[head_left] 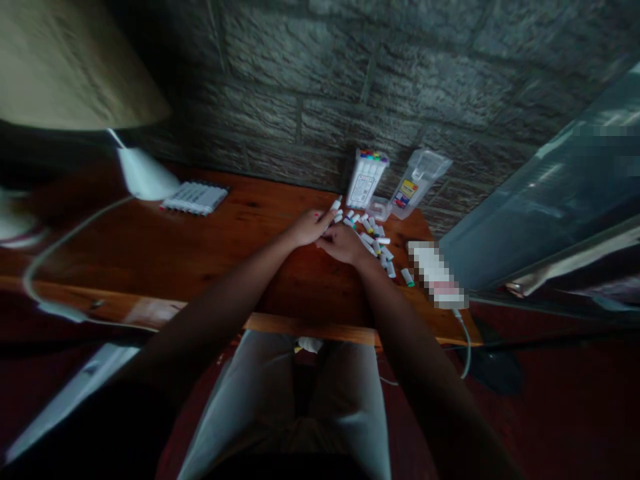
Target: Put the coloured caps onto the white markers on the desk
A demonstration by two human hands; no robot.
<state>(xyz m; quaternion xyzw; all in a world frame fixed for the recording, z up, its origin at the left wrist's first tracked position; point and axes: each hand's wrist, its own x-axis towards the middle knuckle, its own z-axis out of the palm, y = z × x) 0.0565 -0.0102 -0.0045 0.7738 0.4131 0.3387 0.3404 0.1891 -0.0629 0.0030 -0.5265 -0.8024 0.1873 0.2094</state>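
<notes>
Many short white cylinders with coloured ends [382, 241] lie scattered on a reddish-brown wooden table [250, 227], just to the right of the person's hands. The left hand [309, 227] is closed around a slim white marker-like piece [337, 203], which sticks out past its thumb and fingers toward the stone-block wall [320, 73]. The right hand [344, 243] meets it, fingers curled inward; whether it grips anything cannot be told, since its own knuckles hide the inside. Behind the scattered cylinders stands a clear plastic box packed with white markers with multicoloured ends [366, 180], and beside it a tilted clear plastic case with a yellow label [423, 180]; a small clear plastic piece [379, 209] sits between their lower ends. Well to the left, a row of white markers with dark ends [195, 198] lies side by side near the white lamp base [145, 175]. A pixelated, pale rectangular object [437, 273] rests near the table's right end, a white cable [467, 343] hanging from it.
</notes>
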